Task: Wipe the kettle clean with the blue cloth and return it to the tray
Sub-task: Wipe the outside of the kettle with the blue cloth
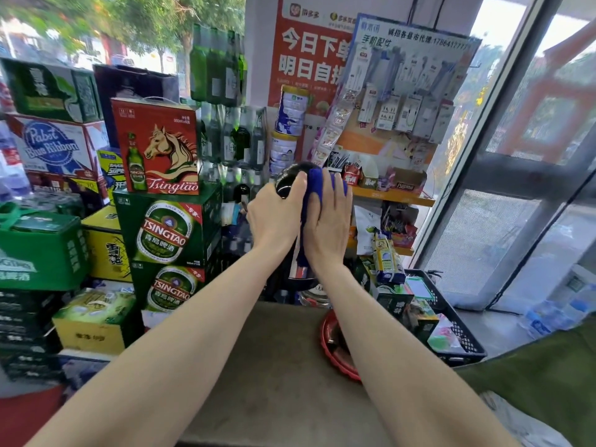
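Observation:
I hold a dark, shiny kettle [288,178] up in front of me, well above the table. My left hand [274,217] grips its left side, thumb over the top. My right hand [327,221] presses the blue cloth [314,188] flat against the kettle's right side; a strip of cloth hangs down below the palm. Most of the kettle is hidden behind both hands. The red tray [329,345] lies on the table's right side, partly covered by my right forearm.
A grey-brown table [274,366] stands under my arms. A black plastic crate [461,337] of packaged goods sits to its right. Stacked beer cartons [167,230] rise on the left. Shelves of snacks [393,195] stand behind the kettle, a window to the right.

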Available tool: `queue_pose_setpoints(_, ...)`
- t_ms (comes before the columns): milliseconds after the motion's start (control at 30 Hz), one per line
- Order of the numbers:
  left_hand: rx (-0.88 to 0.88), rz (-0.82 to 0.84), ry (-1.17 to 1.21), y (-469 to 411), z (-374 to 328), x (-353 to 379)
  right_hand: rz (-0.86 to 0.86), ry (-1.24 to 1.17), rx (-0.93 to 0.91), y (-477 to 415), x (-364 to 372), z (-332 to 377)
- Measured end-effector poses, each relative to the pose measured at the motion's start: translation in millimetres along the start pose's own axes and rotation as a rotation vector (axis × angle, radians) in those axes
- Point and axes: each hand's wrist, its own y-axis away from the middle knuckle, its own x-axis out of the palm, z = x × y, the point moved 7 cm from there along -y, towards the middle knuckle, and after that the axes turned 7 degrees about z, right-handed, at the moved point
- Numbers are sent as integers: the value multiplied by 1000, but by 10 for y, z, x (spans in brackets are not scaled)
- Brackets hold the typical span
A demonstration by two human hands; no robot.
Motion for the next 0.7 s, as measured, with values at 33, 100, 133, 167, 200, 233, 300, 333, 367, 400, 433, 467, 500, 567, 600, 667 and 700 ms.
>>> queue_pose_setpoints(33, -18, 2, 26, -38, 7, -7, -2, 49, -57, 158, 51, -3)
queue_pose_setpoints(100, -56, 17, 65, -113, 74, -11, 30, 90, -124, 583, 196, -57)
queue_pose_setpoints(133, -69, 20, 83, -125, 106, -20, 62, 77, -133, 754, 266, -102)
queue_pose_setpoints(167, -81, 15, 96, -126, 139, -30, 93, 60, -133, 843, 307, -132)
queue_pose_setpoints(200, -87, 6, 107, -104, 153, -44, 109, 35, -128, 814, 312, -150)
queue_pose_setpoints(233, -94, 8, 113, -89, 180, -46, 112, 7, -106, 704, 279, -149)
queue_pose_setpoints(300, -80, 36, 116, -64, 191, -44, 70, -102, 28, 363, 148, -159)
queue_pose_setpoints(333, -52, 54, 116, -44, 172, -38, 27, -200, 140, 166, 55, -195)
queue_pose_setpoints(367, -27, 70, 117, -18, 168, -25, 15, -301, 271, -12, -19, -268)
queue_pose_setpoints(400, -12, 80, 124, 12, 167, -19, 28, -390, 414, -146, -72, -357)
queue_pose_setpoints(433, -12, 86, 137, 29, 180, -17, 52, -471, 543, -227, -83, -465)
queue_pose_setpoints(467, -20, 85, 159, 41, 202, -20, 72, -518, 630, -244, -86, -550)
queue_pose_setpoints(500, -43, 79, 188, 37, 245, -20, 80, -523, 662, -223, -85, -604)
queue_pose_setpoints(567, -111, 50, 257, 22, 307, -31, 38, -429, 566, -64, -55, -574)
queue_pose_setpoints(600, -143, 30, 282, 3, 334, -33, 8, -327, 451, 72, -9, -490)
queue_pose_setpoints(667, -178, 15, 292, -13, 366, -16, -13, -64, 205, 433, 134, -240)
queue_pose_setpoints(700, -179, 18, 280, -6, 378, 2, 0, 46, 115, 574, 230, -170)
